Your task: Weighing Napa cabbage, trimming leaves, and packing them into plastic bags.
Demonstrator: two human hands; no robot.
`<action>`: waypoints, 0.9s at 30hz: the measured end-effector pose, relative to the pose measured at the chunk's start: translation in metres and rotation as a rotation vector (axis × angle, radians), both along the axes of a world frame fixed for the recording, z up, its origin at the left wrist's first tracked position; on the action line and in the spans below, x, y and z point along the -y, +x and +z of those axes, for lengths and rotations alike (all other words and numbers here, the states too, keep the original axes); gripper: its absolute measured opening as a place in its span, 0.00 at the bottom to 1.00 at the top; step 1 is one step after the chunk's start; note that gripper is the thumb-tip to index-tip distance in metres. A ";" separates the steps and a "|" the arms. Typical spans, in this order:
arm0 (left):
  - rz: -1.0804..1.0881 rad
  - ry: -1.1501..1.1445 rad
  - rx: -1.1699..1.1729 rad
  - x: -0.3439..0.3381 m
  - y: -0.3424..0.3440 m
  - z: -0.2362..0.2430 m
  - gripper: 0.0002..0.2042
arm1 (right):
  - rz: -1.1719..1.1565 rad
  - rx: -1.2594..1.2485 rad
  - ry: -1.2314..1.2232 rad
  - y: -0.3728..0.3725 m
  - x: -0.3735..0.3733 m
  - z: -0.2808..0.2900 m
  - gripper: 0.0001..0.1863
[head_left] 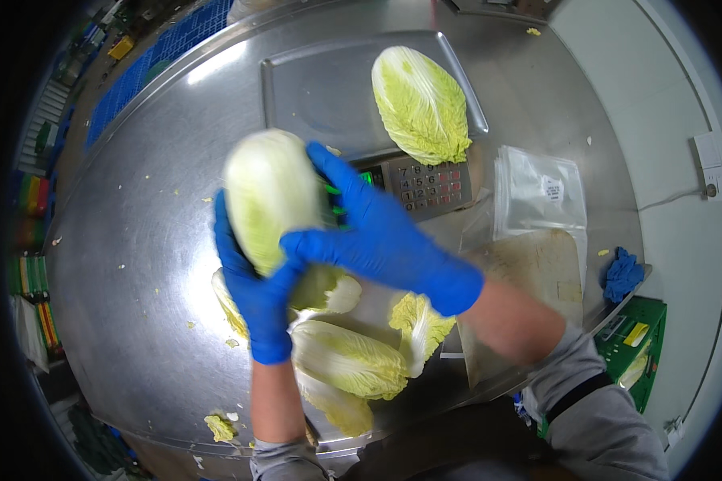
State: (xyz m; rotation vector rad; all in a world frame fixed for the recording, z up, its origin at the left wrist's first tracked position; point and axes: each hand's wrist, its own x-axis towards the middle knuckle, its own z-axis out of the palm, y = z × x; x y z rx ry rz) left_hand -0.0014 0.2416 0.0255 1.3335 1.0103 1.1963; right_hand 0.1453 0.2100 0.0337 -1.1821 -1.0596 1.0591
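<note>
A Chinese cabbage (266,192), white at its thick end and pale green below, is held up over the metal table, slightly blurred. My blue-gloved left hand (257,297) supports its left side and lower end. From the right, my blue-gloved right hand (377,232) grips it, thumb across the lower front and fingers along the right side. Another whole Chinese cabbage (421,104) lies on the weighing tray (321,84) of a scale. Below my hands, several loose cabbage leaves (349,359) rest on the table, partly hidden by my left hand.
The scale's keypad (431,186) sits beyond my right hand. At the right lie clear plastic bags (541,192), a worn board (529,272) and a crumpled blue glove (622,275). A green crate (642,353) stands past the table edge, near a white wall (618,88). Leaf scraps dot the steel table (136,240).
</note>
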 end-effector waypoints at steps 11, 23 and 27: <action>-0.282 -0.367 0.232 0.034 -0.052 0.000 0.48 | 0.039 -0.060 -0.068 -0.027 0.059 0.003 0.46; -0.481 -0.828 0.559 0.095 -0.114 -0.017 0.44 | 0.066 1.056 -0.067 0.057 0.051 0.023 0.15; -0.290 -1.036 0.701 0.113 -0.115 -0.014 0.34 | 0.071 0.730 0.179 0.031 0.063 0.016 0.36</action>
